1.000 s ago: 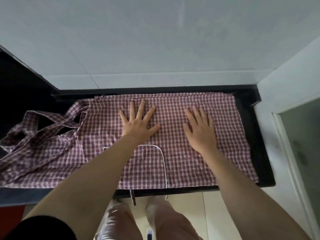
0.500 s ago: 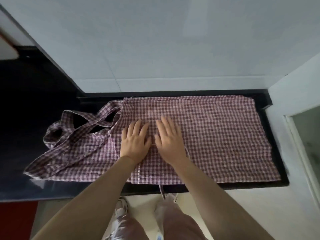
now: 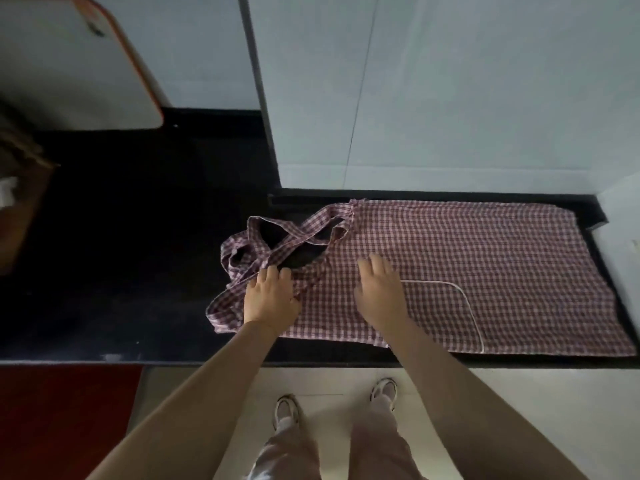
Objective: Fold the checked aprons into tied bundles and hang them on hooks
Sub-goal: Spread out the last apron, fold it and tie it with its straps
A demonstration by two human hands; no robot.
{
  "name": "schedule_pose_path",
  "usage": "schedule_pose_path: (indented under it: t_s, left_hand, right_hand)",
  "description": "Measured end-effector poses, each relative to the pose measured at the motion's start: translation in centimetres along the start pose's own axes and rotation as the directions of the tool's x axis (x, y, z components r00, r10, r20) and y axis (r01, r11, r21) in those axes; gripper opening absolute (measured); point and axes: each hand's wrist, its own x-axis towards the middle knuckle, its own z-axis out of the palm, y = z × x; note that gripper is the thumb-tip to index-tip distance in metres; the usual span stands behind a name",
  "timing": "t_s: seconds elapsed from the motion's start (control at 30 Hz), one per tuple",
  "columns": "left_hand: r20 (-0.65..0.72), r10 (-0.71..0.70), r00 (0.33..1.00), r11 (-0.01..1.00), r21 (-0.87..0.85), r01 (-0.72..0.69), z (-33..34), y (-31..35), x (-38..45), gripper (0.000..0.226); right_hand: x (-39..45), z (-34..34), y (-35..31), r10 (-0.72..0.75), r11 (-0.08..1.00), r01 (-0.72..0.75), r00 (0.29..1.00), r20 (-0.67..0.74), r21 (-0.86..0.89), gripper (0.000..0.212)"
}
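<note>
- The checked apron [image 3: 467, 271] lies spread flat at the counter's [image 3: 138, 254] right end, its straps [image 3: 277, 240] tangled toward the middle.
- The left hand [image 3: 268, 299] rests on the straps, fingers seemingly loose; the right hand [image 3: 381, 292] presses flat, fingers straight.
- Judged light, soft and floppy; best gripped by the straps or hems.
- No readable writing.

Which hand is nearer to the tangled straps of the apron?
The left hand: its fingertips touch the straps. The right hand lies flat on the apron body, beside the white-edged pocket, apart from the straps.
</note>
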Motion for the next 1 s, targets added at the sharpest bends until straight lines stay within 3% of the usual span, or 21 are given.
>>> schedule_pose_path:
  t_s: [0.07,0.17,0.3,0.43,0.53,0.63,0.73,0.83,0.9,0.93,1.0]
  left_hand:
    - [0.094,-0.022,0.995,1.0,0.02,0.021,-0.5,-1.8,-0.4,0.046]
    - [0.185,-0.054,0.981,0.996,0.074,0.041,-1.2,-3.9,-1.2,0.035]
    - [0.209,-0.201,0.957,0.918,-0.302,0.258,-2.1,-6.8,-1.6,0.014]
    - [0.14,-0.228,0.964,0.752,-0.603,0.265,-2.9,-8.7,-2.2,0.008]
    - [0.124,-0.261,0.957,0.766,-0.577,0.284,-2.8,-9.9,-2.4,0.01]
    - [0.257,-0.226,0.94,0.86,-0.4,0.317,-2.4,-11.1,-2.1,0.015]
    - [0.169,-0.253,0.953,0.843,-0.444,0.303,-2.6,-10.9,-1.6,0.016]
    - [0.117,-0.376,0.919,0.7,-0.614,0.365,-2.9,-10.5,-0.4,0.018]
    - [0.263,-0.382,0.886,0.656,-0.599,0.46,-2.6,-10.5,0.4,0.027]
    - [0.336,-0.362,0.87,0.631,-0.598,0.493,-2.4,-10.6,0.7,0.033]
    - [0.482,-0.272,0.833,0.49,-0.675,0.551,-2.1,-10.2,1.0,0.044]
  right_hand:
    - [-0.7,0.6,-3.0,-0.041,0.999,0.039,0.998,0.05,0.034,0.044]
    - [-1.6,1.7,-4.7,0.045,0.998,-0.036,0.98,0.196,-0.05,0.059]
    - [-2.5,1.6,-4.1,0.097,0.993,-0.077,0.964,0.246,-0.088,0.066]
    - [-2.0,0.7,-3.4,0.151,0.988,-0.132,0.932,0.33,-0.08,0.07]
    - [-1.9,0.1,-2.4,0.168,0.986,-0.153,0.918,0.358,-0.072,0.073]
    - [-1.6,-0.1,-2.0,0.187,0.982,-0.181,0.906,0.379,-0.051,0.074]
    - [-0.7,-0.5,-3.1,0.229,0.973,-0.217,0.9,0.371,-0.074,0.068]
    - [0.0,-0.9,-5.3,0.098,0.988,-0.078,0.983,0.153,-0.132,0.045]
    - [0.4,-0.7,-7.4,-0.065,0.995,0.069,0.997,0.051,-0.075,0.032]
    - [0.6,-0.4,-8.7,-0.126,0.992,0.127,0.991,0.053,-0.013,0.027]
    - [1.0,0.3,-11.0,-0.184,0.978,0.169,0.976,0.117,0.122,0.027]
